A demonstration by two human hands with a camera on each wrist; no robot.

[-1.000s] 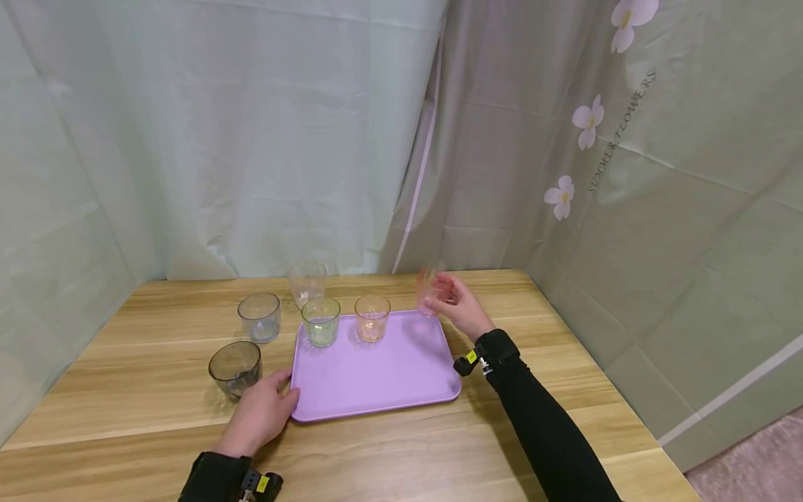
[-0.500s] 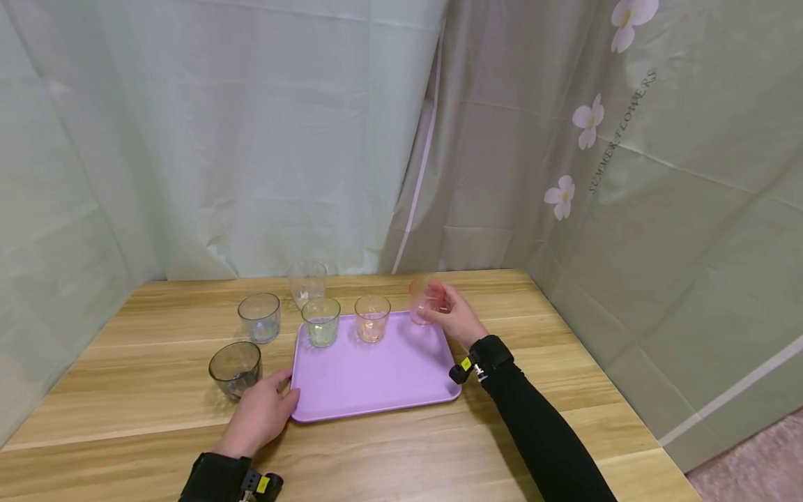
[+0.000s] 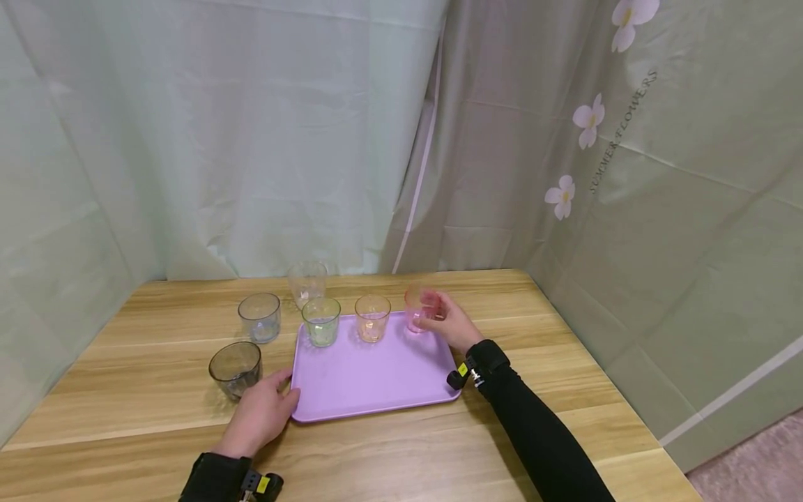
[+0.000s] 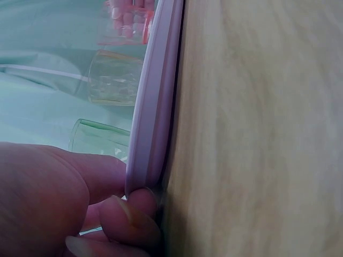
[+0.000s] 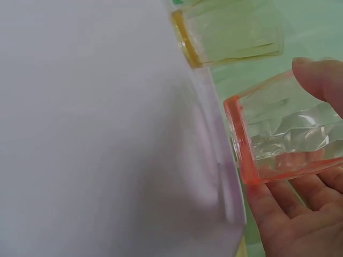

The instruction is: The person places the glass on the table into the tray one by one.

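Currently pinching the pink glass [image 3: 416, 301] between thumb and fingers of the right hand [image 3: 453, 323], holding it over the far right part of the purple tray [image 3: 376, 376], right of the amber glass [image 3: 373, 319]. Also gripping the tray's near left edge with the left hand [image 3: 260, 411].

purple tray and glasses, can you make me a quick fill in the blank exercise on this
1. The pink glass is held by the person's ____ hand, while the other hand touches the purple tray.
2. The amber glass stands between the pink glass and the ____ one.
3. In the head view, the smoky gray glass stands to the ____ of the purple tray.

Missing words: right; green; left
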